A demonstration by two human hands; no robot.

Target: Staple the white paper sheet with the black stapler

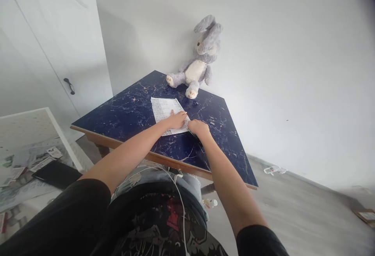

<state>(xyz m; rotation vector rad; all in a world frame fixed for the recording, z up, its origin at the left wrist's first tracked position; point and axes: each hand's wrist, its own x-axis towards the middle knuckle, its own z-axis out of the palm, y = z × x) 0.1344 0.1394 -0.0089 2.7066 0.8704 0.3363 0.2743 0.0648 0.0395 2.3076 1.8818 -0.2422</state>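
A printed sheet of paper [162, 109] lies on the dark blue, marble-patterned table [117, 119]. My left hand [177, 120] rests flat on the sheet, with its thumb spread from the fingers. Just to its right, my right hand [199, 128] is closed at the paper's right edge, knuckles up. A thin dark edge shows under the right hand, but what the fingers hold is hidden. A small pale green bit [212, 123] lies on the table to the right of that hand.
A grey plush rabbit [196, 70] sits at the table's back corner against the wall. On the left stand a white cabinet [55, 52] and a cluttered white surface with a black flat object [57, 174]. A white cable [182, 197] hangs across my front.
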